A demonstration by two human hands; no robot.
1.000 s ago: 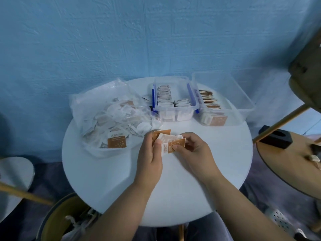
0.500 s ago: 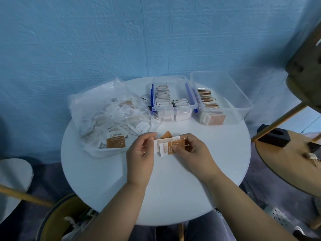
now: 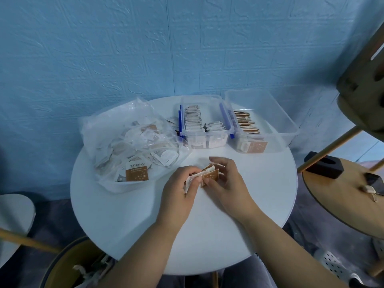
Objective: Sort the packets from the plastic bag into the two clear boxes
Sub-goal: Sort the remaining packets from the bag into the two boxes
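Pinching packets (image 3: 210,176), left hand (image 3: 178,191) and right hand (image 3: 227,183) hover over the white table (image 3: 124,215) by a blue wall (image 3: 124,48).

Blue textured wall (image 3: 124,48) — white round table (image 3: 128,221); wooden table (image 3: 336,196); perhaps a bin (image 3: 60,265).

— The tabletop (image 3: 128,215)?
— Smooth, white, softly matt. The plastic bag (image 3: 112,123), left of centre, is thin, crinkled, glossy film.
— The 2 boxes, upper middle?
— Blue-clipped box (image 3: 199,97) and plain box (image 3: 276,117): hard clear plastic. Wall (image 3: 104,48): rough, matt blue.
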